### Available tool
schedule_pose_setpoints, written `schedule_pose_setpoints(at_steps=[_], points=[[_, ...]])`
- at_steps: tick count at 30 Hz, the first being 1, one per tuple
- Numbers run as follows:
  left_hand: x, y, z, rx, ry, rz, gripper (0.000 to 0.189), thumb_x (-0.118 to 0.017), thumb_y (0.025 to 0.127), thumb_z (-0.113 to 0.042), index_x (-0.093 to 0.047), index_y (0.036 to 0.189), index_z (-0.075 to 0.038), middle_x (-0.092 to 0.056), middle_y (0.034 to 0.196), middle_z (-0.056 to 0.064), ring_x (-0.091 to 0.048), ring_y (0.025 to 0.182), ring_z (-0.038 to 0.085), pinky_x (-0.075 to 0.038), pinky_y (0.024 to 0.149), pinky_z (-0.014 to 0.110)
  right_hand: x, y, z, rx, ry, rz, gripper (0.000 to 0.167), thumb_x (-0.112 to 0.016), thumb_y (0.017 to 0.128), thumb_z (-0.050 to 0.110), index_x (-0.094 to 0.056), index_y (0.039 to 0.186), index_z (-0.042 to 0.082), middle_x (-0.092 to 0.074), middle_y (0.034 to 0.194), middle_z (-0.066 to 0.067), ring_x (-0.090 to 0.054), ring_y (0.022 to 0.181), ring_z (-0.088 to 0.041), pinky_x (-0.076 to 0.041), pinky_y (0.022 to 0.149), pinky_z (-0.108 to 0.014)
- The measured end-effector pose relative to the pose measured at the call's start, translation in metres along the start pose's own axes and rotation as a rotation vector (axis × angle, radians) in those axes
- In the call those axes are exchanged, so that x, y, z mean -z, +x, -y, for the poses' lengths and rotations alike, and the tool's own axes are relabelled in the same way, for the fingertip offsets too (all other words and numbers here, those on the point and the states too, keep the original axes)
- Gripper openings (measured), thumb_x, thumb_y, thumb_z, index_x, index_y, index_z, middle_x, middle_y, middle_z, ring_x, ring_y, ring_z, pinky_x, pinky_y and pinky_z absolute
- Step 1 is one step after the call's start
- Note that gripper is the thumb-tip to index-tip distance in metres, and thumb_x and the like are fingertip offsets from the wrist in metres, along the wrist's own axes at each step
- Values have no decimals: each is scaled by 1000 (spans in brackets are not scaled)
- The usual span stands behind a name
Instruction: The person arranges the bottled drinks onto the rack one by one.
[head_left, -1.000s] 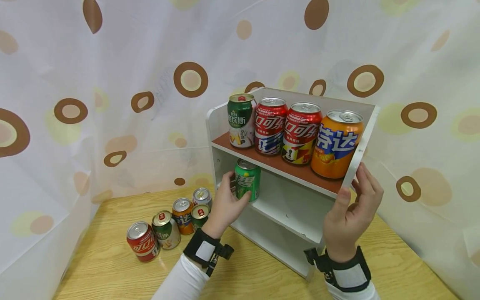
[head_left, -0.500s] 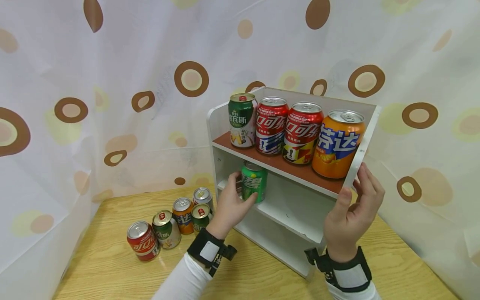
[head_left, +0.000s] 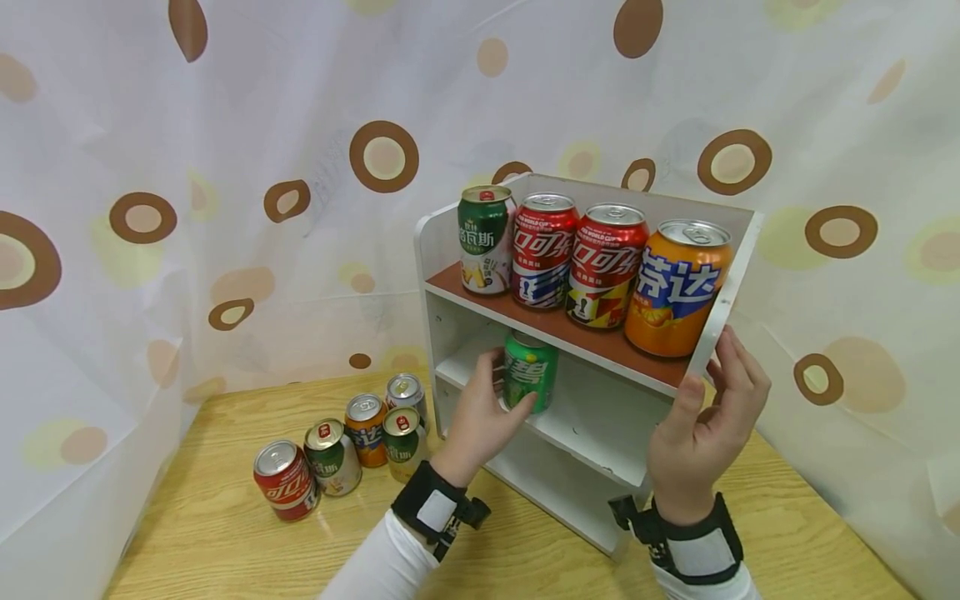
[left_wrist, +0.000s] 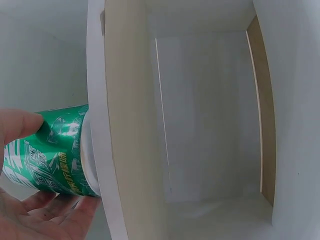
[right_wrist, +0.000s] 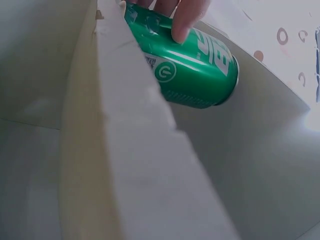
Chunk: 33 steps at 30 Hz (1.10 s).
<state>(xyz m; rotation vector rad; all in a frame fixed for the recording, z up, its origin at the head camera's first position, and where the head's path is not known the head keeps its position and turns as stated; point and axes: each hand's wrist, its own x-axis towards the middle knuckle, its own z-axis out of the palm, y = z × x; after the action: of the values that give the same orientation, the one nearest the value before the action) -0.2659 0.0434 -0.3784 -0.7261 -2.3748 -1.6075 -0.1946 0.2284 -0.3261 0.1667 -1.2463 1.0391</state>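
Observation:
My left hand (head_left: 483,417) holds a green Sprite can (head_left: 530,375) by its side, thumb in front and fingers around the left. The can is upright in the middle compartment of a white shelf unit (head_left: 562,408). In the left wrist view, the can's bottom (left_wrist: 89,155) is right at the middle board's front edge; whether it bears on the board, I cannot tell. My right hand (head_left: 697,433) holds the unit's right side panel (head_left: 731,292), fingers on the outer face and thumb at the front edge. The right wrist view shows the same can (right_wrist: 192,67) beyond the board edge.
Along the top shelf stand a green-and-white can (head_left: 484,242), two red cola cans (head_left: 606,267) and an orange Fanta can (head_left: 677,287). Several more cans, including a red cola can (head_left: 287,482), stand on the wooden table (head_left: 202,533) to the left. A patterned sheet (head_left: 262,125) hangs behind.
My left hand has moved the Sprite can rightward and slightly down within the middle compartment. My right hand has stayed at the side panel.

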Motion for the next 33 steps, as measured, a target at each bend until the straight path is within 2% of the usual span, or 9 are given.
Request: schedule_pose_setpoints(at_steps=[12,19,33], points=[[-15,-5,-8,-37,-46,36,69,-75,94,-19,-38,149,-1,-56,144,18,-60,128,32,-53,106,45,0,0,2,-3,6,-1,71,-61,101,50,-57,129,-15,-59,130,-9,-53,125,-22,-44,101,-25],[-23,-7,-13,-36,-42,69,70,-76,94,-20,-38,151,-4,-55,146,14,-59,129,29,-52,107,39,0,0,2,-3,4,0,71,-61,101,50,-56,129,-15,-59,131,-9,-53,125,-22,-44,101,-25],[-34,-9,-18,-67,-43,98,69,-78,93,-20,-41,148,-3,-57,144,15,-61,127,28,-53,105,31,0,0,1,-5,0,7,70,-60,101,50,-56,130,-14,-59,132,-9,-53,125,-21,-43,101,-25]])
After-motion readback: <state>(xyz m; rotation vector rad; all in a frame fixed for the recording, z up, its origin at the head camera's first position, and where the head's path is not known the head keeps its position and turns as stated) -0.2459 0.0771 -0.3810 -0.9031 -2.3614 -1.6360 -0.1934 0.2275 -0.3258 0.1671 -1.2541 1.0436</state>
